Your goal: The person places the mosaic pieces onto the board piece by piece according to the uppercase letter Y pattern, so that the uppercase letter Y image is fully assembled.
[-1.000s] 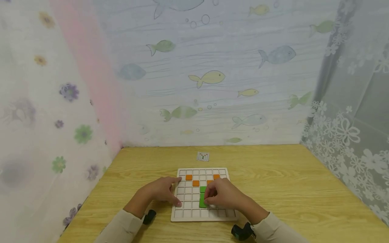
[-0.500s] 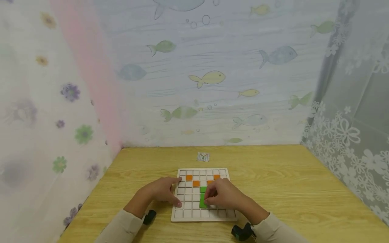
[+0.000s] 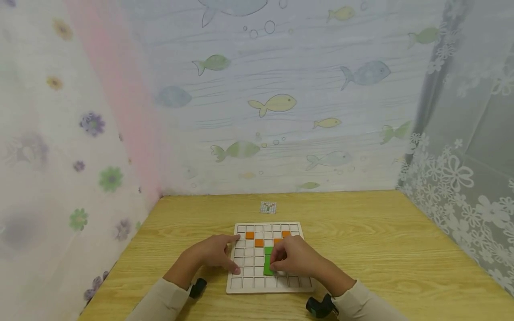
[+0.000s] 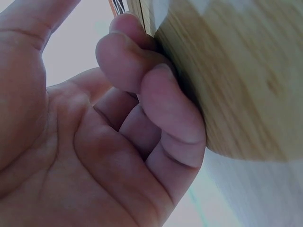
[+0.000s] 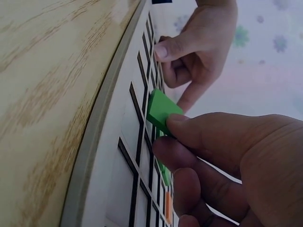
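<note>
A light wooden table (image 3: 361, 249) fills the lower part of the head view, closed in by thin curtains printed with fish and flowers. Nearest, at the bottom of the frame, two beige sleeves come in, each with a small black camera at the wrist. Just above them lies a white grid board (image 3: 267, 285) with square cells. The right hand (image 3: 299, 258) is over its middle, and its thumb and fingertips pinch a green tile (image 5: 161, 111), which stands tilted with one edge raised from its cell in the right wrist view. The left hand (image 3: 214, 254) rests at the board's left edge; its fingers are curled loosely against the edge and grip nothing, as far as I can see. Compared with one second ago, almost nothing has moved: both hands and the tile keep the same place, so I judge the tile is being seated or adjusted slowly. Further up the board are orange tiles (image 3: 250, 234). Beyond it, near the frame centre, lies a small pattern card (image 3: 268, 207). No writing or brand can be read anywhere.
</note>
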`<state>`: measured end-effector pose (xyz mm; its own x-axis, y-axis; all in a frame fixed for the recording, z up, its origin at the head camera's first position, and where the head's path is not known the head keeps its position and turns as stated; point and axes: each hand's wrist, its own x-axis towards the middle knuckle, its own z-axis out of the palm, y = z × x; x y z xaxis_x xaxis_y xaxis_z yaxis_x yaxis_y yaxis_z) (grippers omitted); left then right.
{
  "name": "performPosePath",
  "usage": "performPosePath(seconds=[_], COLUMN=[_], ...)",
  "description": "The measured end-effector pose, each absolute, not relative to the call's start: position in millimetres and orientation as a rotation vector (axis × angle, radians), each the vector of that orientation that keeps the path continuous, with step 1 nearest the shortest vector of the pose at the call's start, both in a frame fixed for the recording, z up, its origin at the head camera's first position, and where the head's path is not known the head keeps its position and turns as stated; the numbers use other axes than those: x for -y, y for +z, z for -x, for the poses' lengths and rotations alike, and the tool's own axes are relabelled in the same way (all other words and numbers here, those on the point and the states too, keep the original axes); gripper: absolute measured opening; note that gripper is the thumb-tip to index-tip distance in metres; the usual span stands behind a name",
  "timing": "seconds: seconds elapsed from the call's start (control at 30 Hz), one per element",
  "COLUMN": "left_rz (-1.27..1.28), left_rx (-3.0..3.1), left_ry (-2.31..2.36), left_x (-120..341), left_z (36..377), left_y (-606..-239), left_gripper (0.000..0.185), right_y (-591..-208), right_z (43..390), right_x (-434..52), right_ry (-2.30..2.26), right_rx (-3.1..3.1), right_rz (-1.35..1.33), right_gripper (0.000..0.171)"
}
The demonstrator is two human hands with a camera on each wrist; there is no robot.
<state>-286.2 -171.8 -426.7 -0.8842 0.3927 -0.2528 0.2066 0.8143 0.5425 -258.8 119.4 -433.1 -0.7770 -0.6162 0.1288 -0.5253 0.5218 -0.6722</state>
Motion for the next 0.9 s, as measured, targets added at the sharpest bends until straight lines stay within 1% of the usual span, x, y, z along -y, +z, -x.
performPosePath(seconds=[0.47, 0.9], left_rz=[-0.483, -0.467], left_rx=[-2.628, -2.632], left_ry=[0.740, 0.741], left_x=[169.9, 172.6], left_z=[287.4, 288.2], left_y=[-427.9, -428.6], left_gripper=[0.105, 0.106], right_y=[-433.0, -435.7], right_z=[256.4, 259.7], right_x=[-121.2, -117.2], right_ry=[-1.072, -1.041], right_rx=[-2.648, -2.635], right_rz=[0.977, 0.955], right_gripper=[0.012, 0.013])
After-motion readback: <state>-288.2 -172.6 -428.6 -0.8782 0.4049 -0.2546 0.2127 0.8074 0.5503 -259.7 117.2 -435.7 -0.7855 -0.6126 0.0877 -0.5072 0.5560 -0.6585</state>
